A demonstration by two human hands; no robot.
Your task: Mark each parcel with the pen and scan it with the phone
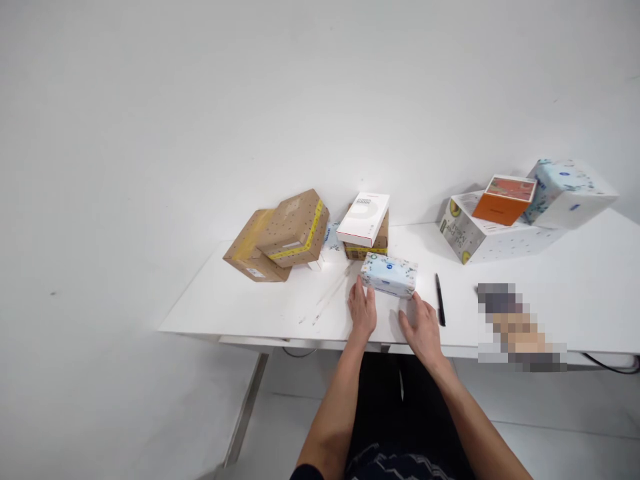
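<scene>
A small pale-blue patterned tissue box (389,274) lies on the white table (575,287) near its front edge. My left hand (362,309) rests flat on the table with its fingertips touching the box's left end, fingers stretched out. My right hand (421,327) lies flat just in front of the box's right corner, fingers spread, holding nothing. A black pen (440,299) lies just right of my right hand.
Two brown cardboard boxes (280,237) with yellow tape are stacked at the left. A white box (364,218) sits on another brown box behind the tissue box. At the right stand a large white printed box (487,235), an orange box (505,199) and a second pale-blue box (567,190).
</scene>
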